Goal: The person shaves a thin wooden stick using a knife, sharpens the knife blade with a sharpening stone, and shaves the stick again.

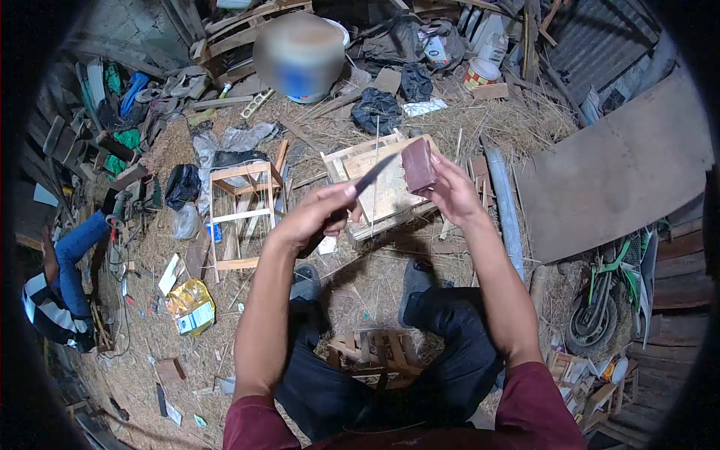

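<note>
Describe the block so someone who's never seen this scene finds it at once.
Find the pale wooden stand near the picture's centre. Seen at its right edge, the right hand holds the block. It is chunky, flat-sided and reddish brown, unlike the thin dark knife in the left hand.

One view, taken from the person's head, faces forward and steeply down. The left hand (319,217) and right hand (454,191) stand close, mid-view; the left masks part of the left edge of the wooden stand (390,191), whose near edge slants across the view beyond them. Coverage of the ground (154,341) runs from the wearer's trousers (330,405), nearest, to the bucket (307,56) at its far edge. Wide field; dark rounded corners.
</note>
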Tool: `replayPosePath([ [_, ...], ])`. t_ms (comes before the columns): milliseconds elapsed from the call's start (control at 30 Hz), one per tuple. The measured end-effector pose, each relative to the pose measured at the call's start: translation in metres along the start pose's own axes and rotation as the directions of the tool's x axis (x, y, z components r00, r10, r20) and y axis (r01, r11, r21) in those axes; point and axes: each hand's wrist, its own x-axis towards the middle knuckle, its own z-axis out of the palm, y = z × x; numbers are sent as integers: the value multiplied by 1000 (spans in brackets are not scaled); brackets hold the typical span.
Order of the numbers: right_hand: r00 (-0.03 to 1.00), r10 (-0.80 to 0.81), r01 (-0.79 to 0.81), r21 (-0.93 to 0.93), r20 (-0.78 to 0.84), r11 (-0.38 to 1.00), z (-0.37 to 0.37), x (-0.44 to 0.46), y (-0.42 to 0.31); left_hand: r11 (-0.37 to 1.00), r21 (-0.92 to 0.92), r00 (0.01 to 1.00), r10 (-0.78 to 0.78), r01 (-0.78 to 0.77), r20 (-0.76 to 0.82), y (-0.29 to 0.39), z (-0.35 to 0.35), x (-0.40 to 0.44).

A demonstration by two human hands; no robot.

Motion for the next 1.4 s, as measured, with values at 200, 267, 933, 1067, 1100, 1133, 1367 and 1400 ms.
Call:
replayPosePath([
  [200, 989, 14, -24, 63, 150, 998, 13, -10, -5, 986, 30, 949, 168, -166, -267, -11, -2, 13],
  [267, 989, -16, 3, 88, 145, 996, 17, -13, -3, 979, -30, 928, 182, -203, -326, -18, -6, 17],
  [933, 633, -507, 610, -780, 585, -139, 62, -18, 18, 849, 492, 868, 380, -191, -320, -38, 4, 23],
  [1067, 634, -507, 575, -794, 584, -196, 58, -22, 22, 788, 593, 863, 406, -164, -301, -37, 4, 23],
  [1100, 684, -464, 557, -814, 563, -167, 65, -31, 29, 798, 573, 872, 402, -186, -277, -38, 2, 22],
  [1133, 703, -490, 531, -839, 515, -119, 65, -31, 28, 769, 616, 878, 401, -169, -261, -39, 2, 21],
  [1367, 697, -500, 566, -822, 514, -58, 68, -40, 37, 687, 697, 883, 437, -206, -170, -41, -7, 21],
  [1400, 712, -524, 540, -841, 468, -17, 65, -35, 35, 679, 702, 886, 438, -216, -151, -40, -8, 19],
])
